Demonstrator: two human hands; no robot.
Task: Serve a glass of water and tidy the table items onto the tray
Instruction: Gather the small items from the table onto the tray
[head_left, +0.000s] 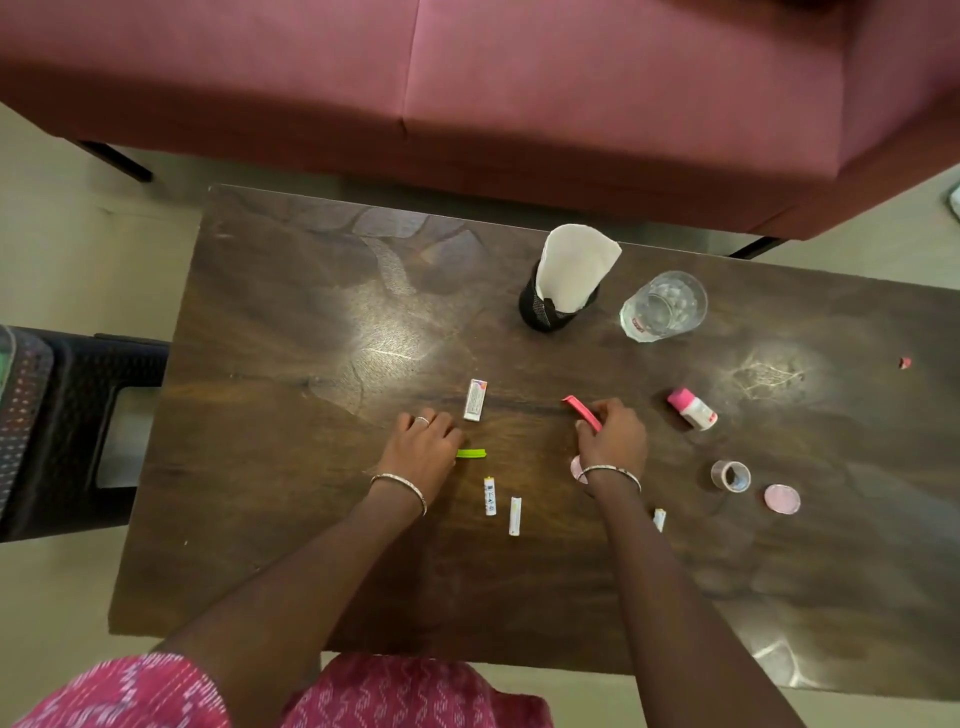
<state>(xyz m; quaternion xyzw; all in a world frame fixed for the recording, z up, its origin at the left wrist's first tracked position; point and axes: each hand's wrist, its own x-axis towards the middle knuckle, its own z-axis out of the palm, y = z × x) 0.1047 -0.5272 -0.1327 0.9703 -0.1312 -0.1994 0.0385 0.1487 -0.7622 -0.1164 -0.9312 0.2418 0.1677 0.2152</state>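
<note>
Hands: left hand (423, 441) grips green strip (474, 453) | right hand (615, 436) pinches pink strip (581, 412) | glass (665, 306) beyond it (well apart)

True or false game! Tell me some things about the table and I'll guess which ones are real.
1. The right hand holds a pink strip. True.
2. The glass has tipped over. False: it stands upright.
3. The left hand holds a blue strip. False: it holds a green strip.
4. A black cup holds white paper. True.
5. The pink-capped bottle stands upright. False: it lies on its side.
</note>
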